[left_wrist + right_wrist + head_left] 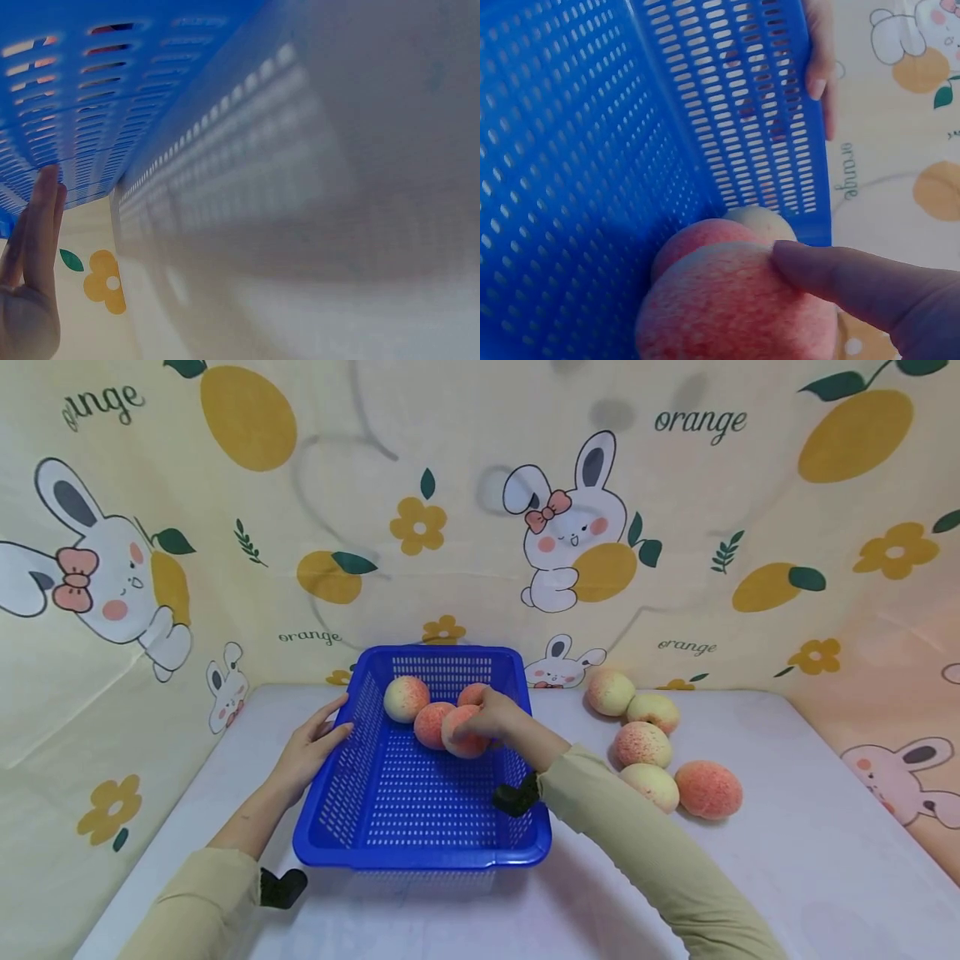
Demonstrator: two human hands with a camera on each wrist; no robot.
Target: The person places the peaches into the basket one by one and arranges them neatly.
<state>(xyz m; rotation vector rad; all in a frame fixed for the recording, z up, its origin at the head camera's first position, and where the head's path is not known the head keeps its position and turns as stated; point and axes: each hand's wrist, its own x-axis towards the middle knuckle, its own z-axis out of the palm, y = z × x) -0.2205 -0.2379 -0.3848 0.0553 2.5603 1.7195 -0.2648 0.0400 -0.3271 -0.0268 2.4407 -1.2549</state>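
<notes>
A blue plastic basket (420, 858) with slotted walls stands on the table. My left hand (306, 752) holds its left rim, thumb over the edge; in the left wrist view the fingers (43, 225) lie along the outer wall. Inside the basket, my right hand (501, 720) grips a reddish peach (735, 307), its thumb (840, 274) pressing on the skin. Beside that peach are another reddish peach (432, 727) and a pale, pink-blushed peach (406, 699). One more peach (472, 693) is partly covered by the right hand. The right fingertips are hidden.
Right of the basket lie several peaches on the white table (780, 877), among them a red peach (708, 790), a speckled peach (642, 745) and a pale peach (611, 692). A patterned cloth (465, 527) with rabbits and oranges rises behind and at both sides.
</notes>
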